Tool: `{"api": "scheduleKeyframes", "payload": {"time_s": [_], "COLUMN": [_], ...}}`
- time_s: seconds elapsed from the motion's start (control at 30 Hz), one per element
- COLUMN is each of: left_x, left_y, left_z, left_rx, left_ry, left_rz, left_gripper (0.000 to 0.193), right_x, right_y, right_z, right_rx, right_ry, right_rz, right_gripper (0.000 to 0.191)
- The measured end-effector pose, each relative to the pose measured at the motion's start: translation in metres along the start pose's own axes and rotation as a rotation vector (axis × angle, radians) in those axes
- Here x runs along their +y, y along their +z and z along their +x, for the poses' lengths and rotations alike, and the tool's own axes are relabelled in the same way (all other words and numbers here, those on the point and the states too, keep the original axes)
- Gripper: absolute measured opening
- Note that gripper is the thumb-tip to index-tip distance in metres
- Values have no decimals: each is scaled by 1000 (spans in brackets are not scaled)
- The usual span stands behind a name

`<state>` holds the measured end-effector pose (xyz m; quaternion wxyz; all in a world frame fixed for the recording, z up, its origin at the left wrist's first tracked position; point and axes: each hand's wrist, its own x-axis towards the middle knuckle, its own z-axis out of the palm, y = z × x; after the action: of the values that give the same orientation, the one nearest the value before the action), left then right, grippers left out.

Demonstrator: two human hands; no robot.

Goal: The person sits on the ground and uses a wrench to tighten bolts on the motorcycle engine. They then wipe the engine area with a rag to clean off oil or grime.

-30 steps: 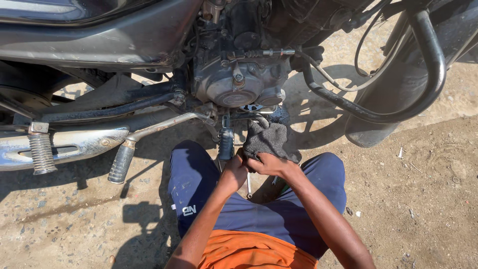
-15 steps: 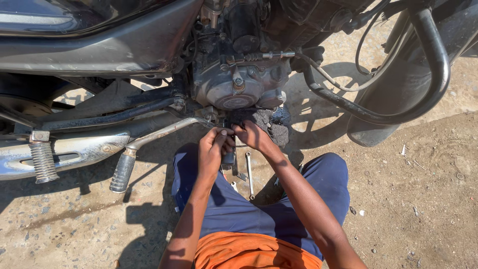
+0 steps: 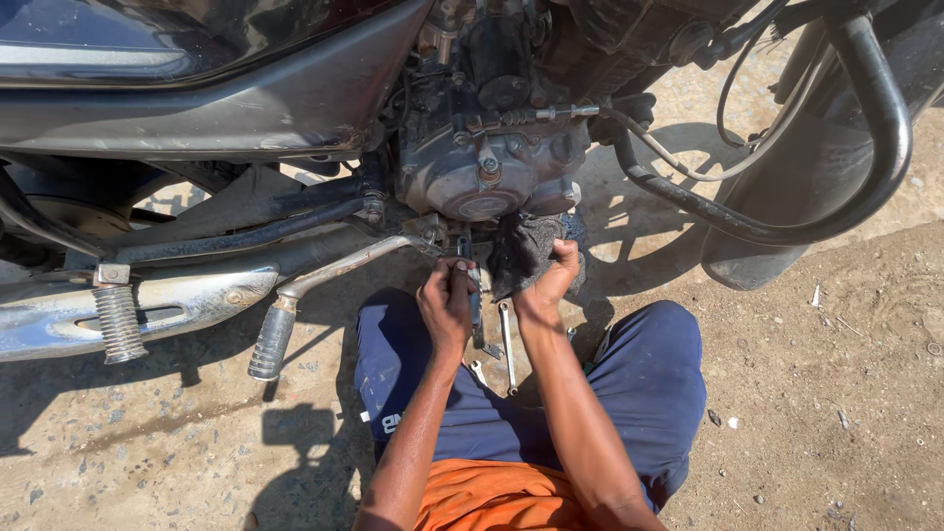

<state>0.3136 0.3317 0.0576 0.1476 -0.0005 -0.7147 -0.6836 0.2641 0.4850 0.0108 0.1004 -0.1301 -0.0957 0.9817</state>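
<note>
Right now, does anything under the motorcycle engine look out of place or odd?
Yes. Spanners lie loose on the dirt between the person's knees. The right hand presses a dark rag under the engine; the left hand grips a tool there.

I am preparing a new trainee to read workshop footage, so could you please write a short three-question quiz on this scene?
1. True or false: the right hand grips a dark cloth just below the engine.
2. What lies on the ground between the person's knees? A) a hammer B) a spanner C) a tyre
3. Fill in: the left hand holds a slim ____ under the engine.

Key: 1 true; 2 B; 3 tool. The tool's exact kind is too hidden by the fingers to tell. The ribbed footrest hangs apart, left of both hands in the picture.
</note>
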Motion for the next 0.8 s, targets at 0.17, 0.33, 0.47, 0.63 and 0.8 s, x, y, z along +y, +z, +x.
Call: {"api": "scheduleKeyframes", "payload": {"time_s": [0.17, 0.33, 0.47, 0.63, 0.8], "left_x": [5, 10, 14, 19, 23], "left_y": [-4, -8, -11, -13, -13], "left_z": [2, 2, 4, 5, 6], "left_rx": [-4, -18, -35, -51, 13], "left_ry": [24, -1, 46, 35, 75], "left_rz": [68, 123, 204, 241, 202], "left_gripper": [19, 19, 17, 17, 18], "right_x": [-50, -47, -25, 13, 25], "right_y": [12, 44, 52, 44, 45], "right_z": [-32, -48, -44, -32, -24], "right_rx": [-280, -445, -486, -365, -183], "right_ry": [52, -263, -480, -694, -525], "right_rz": [-566, -2252, -2557, -2610, -2199], "right_gripper": [14, 38, 24, 13, 24]}}
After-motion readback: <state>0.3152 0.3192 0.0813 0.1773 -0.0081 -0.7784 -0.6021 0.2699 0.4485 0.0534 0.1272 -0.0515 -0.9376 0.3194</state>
